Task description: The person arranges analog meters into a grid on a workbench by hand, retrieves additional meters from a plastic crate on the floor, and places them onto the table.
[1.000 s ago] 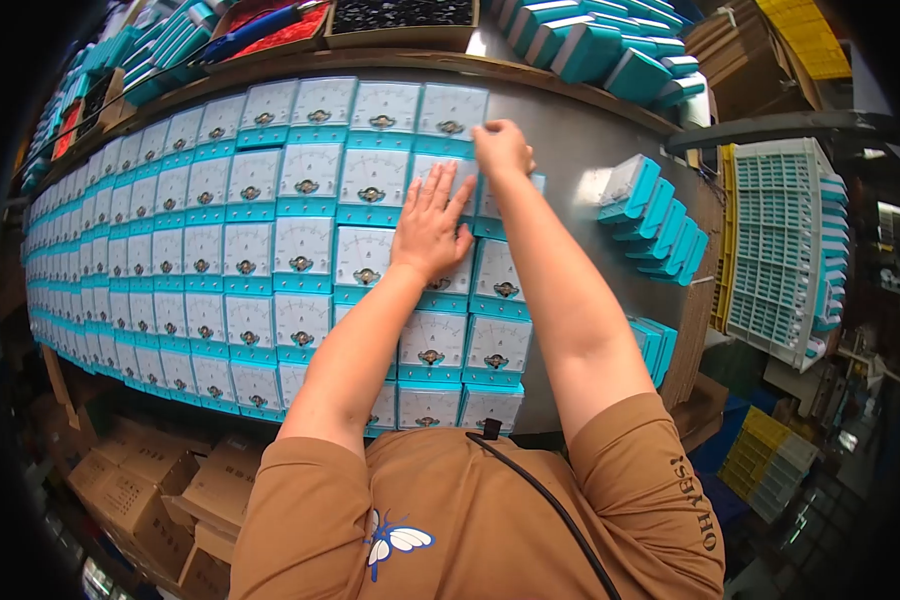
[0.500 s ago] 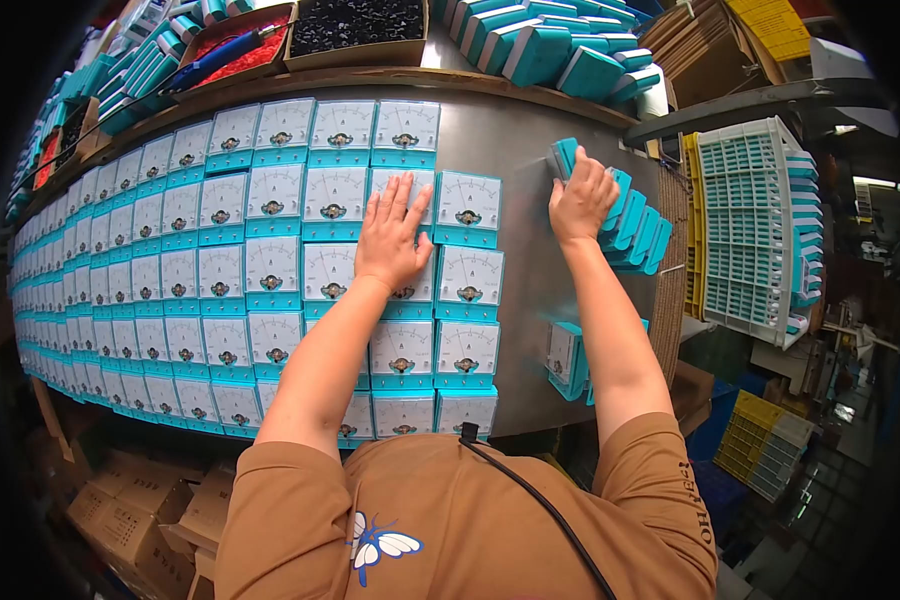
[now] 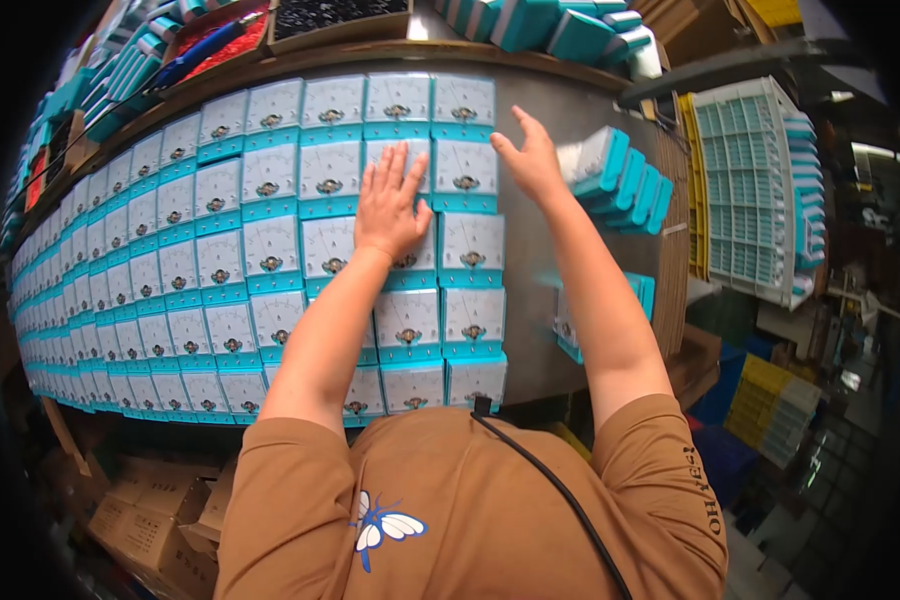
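Rows of teal-and-white analog panel meters (image 3: pixel 270 170) with "A" dials cover the metal table (image 3: pixel 530 250). My left hand (image 3: pixel 393 205) lies flat on the meters near the right side of the block, fingers spread. My right hand (image 3: pixel 532 158) is just right of the last column, thumb and fingers apart, holding nothing. Close to its fingertips, a panel meter (image 3: pixel 463 100) sits at the top of that column. To the right of this hand, several meters (image 3: pixel 625 185) lean in a slanted row. More meters (image 3: pixel 568 320) stand beside my right forearm, partly hidden by it.
A wooden ledge (image 3: pixel 530 62) runs along the far edge. Beyond it are a box of black parts (image 3: pixel 340 15), a box of red parts (image 3: pixel 232 48) and stacked teal cases (image 3: pixel 525 22). A white crate (image 3: pixel 740 180) stands at right; cartons (image 3: pixel 150 515) sit below left.
My right hand has moved left from the leaning meters and let go of a meter, which now tops the right column. My left hand stays on the meters. The view has shifted slightly.
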Motion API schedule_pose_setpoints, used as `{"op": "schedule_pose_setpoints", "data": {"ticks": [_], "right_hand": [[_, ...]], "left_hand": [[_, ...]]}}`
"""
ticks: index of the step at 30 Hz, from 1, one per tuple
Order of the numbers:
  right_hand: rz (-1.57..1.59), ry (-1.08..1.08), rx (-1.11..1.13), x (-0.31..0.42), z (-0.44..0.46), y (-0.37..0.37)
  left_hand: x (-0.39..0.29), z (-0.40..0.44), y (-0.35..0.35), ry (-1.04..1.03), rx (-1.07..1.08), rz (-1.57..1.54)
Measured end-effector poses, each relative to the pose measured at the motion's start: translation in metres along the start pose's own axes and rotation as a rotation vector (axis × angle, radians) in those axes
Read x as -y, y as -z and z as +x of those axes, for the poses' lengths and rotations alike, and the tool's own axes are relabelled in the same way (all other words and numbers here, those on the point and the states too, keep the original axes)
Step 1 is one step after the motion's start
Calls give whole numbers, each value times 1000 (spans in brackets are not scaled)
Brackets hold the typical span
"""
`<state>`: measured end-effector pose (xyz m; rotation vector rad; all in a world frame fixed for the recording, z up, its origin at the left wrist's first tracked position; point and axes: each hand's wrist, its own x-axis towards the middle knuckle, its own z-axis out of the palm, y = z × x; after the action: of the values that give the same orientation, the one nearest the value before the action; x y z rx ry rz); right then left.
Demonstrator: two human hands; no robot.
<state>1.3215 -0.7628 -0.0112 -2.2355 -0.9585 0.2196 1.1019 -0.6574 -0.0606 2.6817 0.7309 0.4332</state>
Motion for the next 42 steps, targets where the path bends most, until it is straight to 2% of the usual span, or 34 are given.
{"op": "schedule_pose_setpoints", "data": {"ticks": [1,4,6,9,12,14,16,17,18,22,23,26,29,32,33,36,39,42], "right_hand": [[82,103,-45,4,-24,28],[191,-71,-125,28,-114,121],[263,-168,-271,-8,-177,156],[151,-380,-384,-77,-258,196],[-240,-170,-322,-88,-285,212],[-340,-92,-236,-91,-286,197],[-418,-100,-62,-93,-290,175],[-513,-98,12,-96,-293,160],[-541,-66,-14,-91,-293,155],[-357,-42,-44,-106,-298,163],[-304,-25,-57,-110,-298,166],[-140,-12,-65,-119,-300,177],[-273,5,-82,-126,-300,184],[-239,33,-166,-133,-284,184],[-206,32,-194,-135,-282,184],[-232,-1,-99,-133,-277,177],[-273,-8,-144,-136,-277,177],[-258,-5,-132,-138,-277,185]], "left_hand": [[2,0,-2,-7,-7,-3],[7,-2,-10,-39,-10,21],[10,1,-12,-60,-6,32],[2,-1,-9,-49,-31,21],[-69,-14,16,-95,-40,-64],[-122,-35,15,-353,259,-344],[-180,-63,13,-451,438,-335],[-203,-76,7,-383,394,-380],[-222,-88,-4,-317,346,-425],[-255,-104,-31,-60,280,-636],[-258,-110,-31,-20,248,-622],[-275,-123,27,7,476,-234],[-274,-148,41,-102,738,66],[-276,-159,15,-108,416,-71],[-279,-150,3,-53,345,-191],[-292,-111,-23,-121,225,-360],[-301,-95,-43,0,403,-603],[-288,-82,-30,-81,61,-431]]}}
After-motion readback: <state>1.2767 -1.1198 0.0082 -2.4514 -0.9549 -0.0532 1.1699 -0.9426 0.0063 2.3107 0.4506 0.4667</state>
